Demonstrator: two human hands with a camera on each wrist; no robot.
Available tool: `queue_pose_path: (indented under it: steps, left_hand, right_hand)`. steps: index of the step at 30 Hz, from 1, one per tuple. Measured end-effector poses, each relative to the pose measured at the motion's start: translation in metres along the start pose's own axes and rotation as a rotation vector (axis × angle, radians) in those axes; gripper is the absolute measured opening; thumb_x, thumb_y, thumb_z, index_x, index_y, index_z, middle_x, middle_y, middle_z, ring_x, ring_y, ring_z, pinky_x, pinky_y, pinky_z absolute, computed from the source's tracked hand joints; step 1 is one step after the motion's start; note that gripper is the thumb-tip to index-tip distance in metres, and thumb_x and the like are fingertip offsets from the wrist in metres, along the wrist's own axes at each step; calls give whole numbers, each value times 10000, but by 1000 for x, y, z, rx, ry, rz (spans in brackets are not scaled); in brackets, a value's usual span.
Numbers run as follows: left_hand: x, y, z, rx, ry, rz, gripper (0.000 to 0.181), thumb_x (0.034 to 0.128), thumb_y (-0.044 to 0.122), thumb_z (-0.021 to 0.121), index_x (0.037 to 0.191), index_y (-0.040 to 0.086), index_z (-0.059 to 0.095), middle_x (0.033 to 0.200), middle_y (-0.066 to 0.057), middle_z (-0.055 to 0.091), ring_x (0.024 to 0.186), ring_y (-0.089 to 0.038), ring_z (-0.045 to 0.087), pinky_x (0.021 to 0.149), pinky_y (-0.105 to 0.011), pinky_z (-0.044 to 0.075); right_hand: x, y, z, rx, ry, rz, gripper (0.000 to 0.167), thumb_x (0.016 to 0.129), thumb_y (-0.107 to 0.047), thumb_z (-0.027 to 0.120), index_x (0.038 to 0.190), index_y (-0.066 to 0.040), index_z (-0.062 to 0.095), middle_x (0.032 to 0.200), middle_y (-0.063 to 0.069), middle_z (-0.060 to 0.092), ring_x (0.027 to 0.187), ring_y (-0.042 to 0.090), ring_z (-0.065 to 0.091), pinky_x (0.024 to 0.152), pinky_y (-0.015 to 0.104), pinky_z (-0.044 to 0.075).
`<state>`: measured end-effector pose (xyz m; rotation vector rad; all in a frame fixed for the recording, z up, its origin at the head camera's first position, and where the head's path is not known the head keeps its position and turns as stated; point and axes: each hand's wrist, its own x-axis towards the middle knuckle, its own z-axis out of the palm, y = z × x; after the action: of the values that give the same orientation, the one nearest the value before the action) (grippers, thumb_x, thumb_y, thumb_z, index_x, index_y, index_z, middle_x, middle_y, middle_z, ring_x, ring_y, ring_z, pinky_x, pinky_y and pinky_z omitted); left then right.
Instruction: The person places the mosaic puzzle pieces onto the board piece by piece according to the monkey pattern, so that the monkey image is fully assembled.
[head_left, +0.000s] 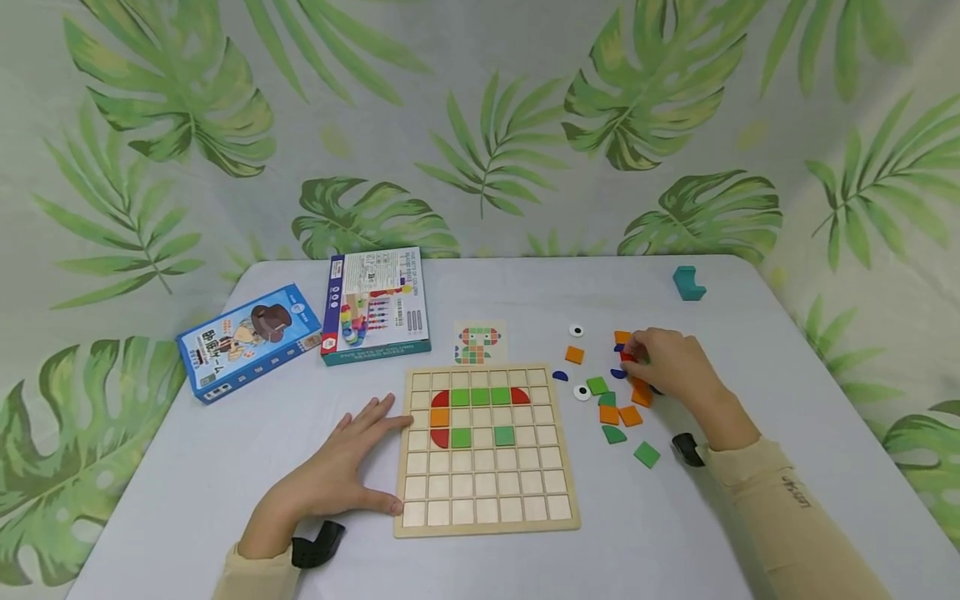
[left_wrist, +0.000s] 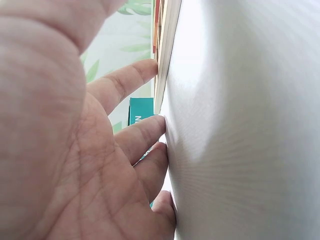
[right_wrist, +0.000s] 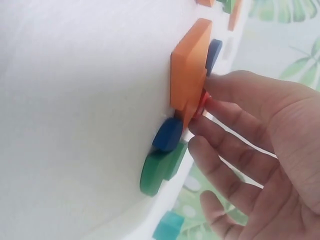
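Note:
A wooden grid board (head_left: pixel 487 486) lies on the table with green, red and orange tiles in its upper rows. My left hand (head_left: pixel 333 471) is spread at its left side, the thumb and index fingertip touching the frame. In the left wrist view the other fingertips of that hand (left_wrist: pixel 95 165) rest on the cloth. Over the loose pieces right of the board, my right hand (head_left: pixel 667 362) pinches a red piece (right_wrist: pixel 201 104) between thumb and fingers. Close by it lie an orange square tile (right_wrist: pixel 189 67), a blue piece (right_wrist: pixel 169 134) and a green piece (right_wrist: pixel 154 172).
A pattern card (head_left: pixel 480 342) lies behind the board. Two boxes, one blue (head_left: pixel 251 342) and one white and teal (head_left: pixel 375 304), are at the back left. A teal block (head_left: pixel 687 283) is at the back right. Round eye pieces (head_left: pixel 582 392) lie among the loose tiles.

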<state>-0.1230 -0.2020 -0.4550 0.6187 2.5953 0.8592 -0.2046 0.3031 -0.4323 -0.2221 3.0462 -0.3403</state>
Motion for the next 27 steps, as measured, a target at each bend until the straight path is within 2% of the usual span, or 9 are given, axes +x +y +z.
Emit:
queue_pose_path:
  steps: [6, 14, 21, 27]
  left_hand:
    - [1, -1, 1, 7, 0, 2, 1085, 682, 580, 972, 1602, 251, 498, 1807, -126, 214, 1681, -441, 115, 1318, -743, 56]
    - [0, 0, 0, 7, 3, 2, 1093, 676, 583, 974, 1602, 250, 498, 1806, -129, 214, 1679, -448, 118, 1316, -747, 57]
    - [0, 0, 0, 9, 4, 1, 1090, 673, 579, 977, 1598, 252, 502, 1806, -127, 218, 1678, -446, 123, 1316, -747, 59]
    - [0, -1, 1, 10, 6, 3, 1090, 672, 583, 976, 1598, 257, 502, 1806, -125, 218, 1679, -444, 122, 1316, -747, 58]
  right_hand:
    - [3, -6, 2, 1, -4, 1, 227, 962, -228, 788, 1074, -40, 726, 858, 79, 700, 736, 225, 585, 695, 407, 506]
    - [6, -11, 5, -1, 33, -15, 239, 956, -233, 809, 1055, -27, 741, 919, 105, 735, 712, 213, 582, 638, 369, 526]
    - [8, -19, 7, -35, 35, -24, 215, 969, -207, 797, 1112, -52, 758, 979, 113, 732, 790, 241, 610, 725, 423, 591]
    - [8, -19, 6, -37, 11, -3, 214, 986, -257, 783, 1073, -65, 745, 922, 98, 713, 760, 227, 587, 677, 372, 550]
